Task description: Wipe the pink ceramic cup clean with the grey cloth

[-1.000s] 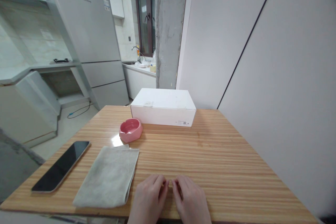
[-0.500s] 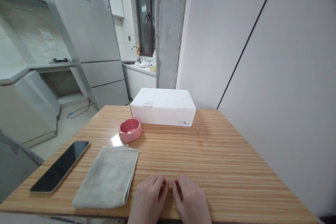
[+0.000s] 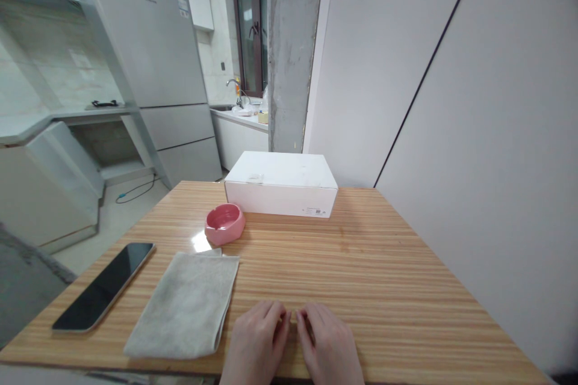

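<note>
My left hand [image 3: 256,340] and my right hand [image 3: 328,343] lie palm down side by side on the wooden table [image 3: 383,289] at its near edge. Their fingertips almost meet, the fingers are loosely bent, and neither hand holds anything. A folded grey cloth [image 3: 187,304] lies just left of my left hand. Farther left is a dark phone [image 3: 105,293], screen up. Behind the cloth stands a small pink bowl [image 3: 224,224], and behind that a closed white box [image 3: 281,184].
A white wall panel [image 3: 497,132] runs along the table's right side. Beyond the table's far edge rise a concrete pillar [image 3: 291,48] and a grey fridge [image 3: 153,66]. At the left is a kitchen counter, with floor below the table's left edge.
</note>
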{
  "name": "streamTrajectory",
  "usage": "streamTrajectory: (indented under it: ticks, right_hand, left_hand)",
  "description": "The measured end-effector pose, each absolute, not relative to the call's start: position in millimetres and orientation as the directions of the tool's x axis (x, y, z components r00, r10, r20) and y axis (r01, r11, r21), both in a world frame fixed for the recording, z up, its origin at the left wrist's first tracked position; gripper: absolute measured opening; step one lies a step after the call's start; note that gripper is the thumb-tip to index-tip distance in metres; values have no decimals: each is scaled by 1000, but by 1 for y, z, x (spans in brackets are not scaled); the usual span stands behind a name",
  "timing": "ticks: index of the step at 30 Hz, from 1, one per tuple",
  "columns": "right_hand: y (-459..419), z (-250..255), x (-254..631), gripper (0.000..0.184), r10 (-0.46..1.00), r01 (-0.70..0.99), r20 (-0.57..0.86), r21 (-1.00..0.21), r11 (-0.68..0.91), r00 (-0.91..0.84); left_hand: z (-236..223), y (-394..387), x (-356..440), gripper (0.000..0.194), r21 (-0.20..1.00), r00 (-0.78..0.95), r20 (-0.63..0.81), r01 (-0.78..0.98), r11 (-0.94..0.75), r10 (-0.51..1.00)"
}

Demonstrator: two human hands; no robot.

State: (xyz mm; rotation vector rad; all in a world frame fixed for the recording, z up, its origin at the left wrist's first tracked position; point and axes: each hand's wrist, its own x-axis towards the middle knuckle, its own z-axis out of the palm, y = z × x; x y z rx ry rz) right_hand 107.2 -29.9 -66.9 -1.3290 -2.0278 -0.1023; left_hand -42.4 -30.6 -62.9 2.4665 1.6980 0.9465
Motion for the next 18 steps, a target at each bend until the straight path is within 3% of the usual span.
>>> streamTrajectory:
  ticks: [11, 15, 18]
  right_hand:
    - [-30, -65, 107, 40, 774, 828, 589, -299, 474, -231]
    - [-29, -66, 107, 40, 759, 826, 609, -291, 484, -230]
    - [-29, -68, 107, 40, 757, 828, 614, -292, 479, -222]
  left_hand:
    - [-65, -31, -40, 20, 329, 217, 451, 861, -387, 866]
    - [-44, -33, -46, 14, 458, 204, 405, 798, -391, 891]
    - [-10, -14, -72, 32, 566, 166, 450, 707, -424, 877]
